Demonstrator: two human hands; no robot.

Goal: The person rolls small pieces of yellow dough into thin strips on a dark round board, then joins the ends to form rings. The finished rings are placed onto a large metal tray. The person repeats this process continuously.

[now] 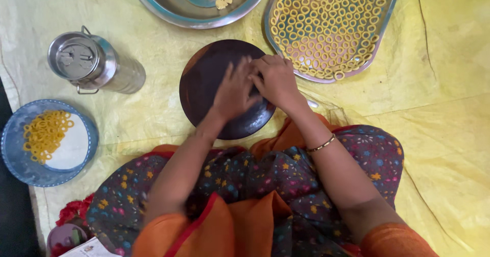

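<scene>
The person's left hand (234, 91) and right hand (278, 81) meet over the dark round board (204, 76); the fingers are close together and touching, whether they pinch a bit of dough one cannot tell; beyond the right fingers lies the tray of dough rings (329, 25), its long axis slanting away; beyond the left fingers stands the steel bowl (168, 4).

Dark matt wooden board (206, 78), shiny steel canister (94, 63)
</scene>
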